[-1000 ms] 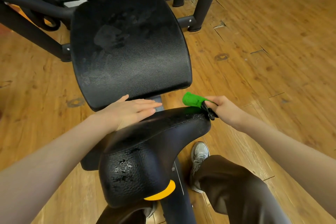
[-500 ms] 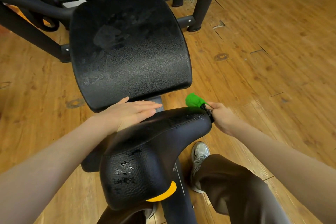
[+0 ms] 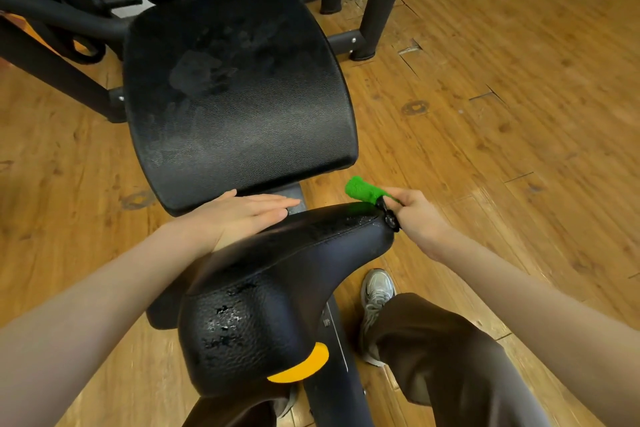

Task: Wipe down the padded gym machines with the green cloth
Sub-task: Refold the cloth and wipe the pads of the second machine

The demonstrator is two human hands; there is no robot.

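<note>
Our right hand pinched the bunched green cloth w/ curled fingers at the far right tip of the near black pad, while our left hand lay flat, fingers together, on that pad's far edge just below the big seat pad.

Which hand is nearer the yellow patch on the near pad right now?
Left, though only slightly. The left hand rests flat on the near pad's far end, up-left of the yellow patch. The right hand grips the green cloth off the pad's far right corner.
</note>
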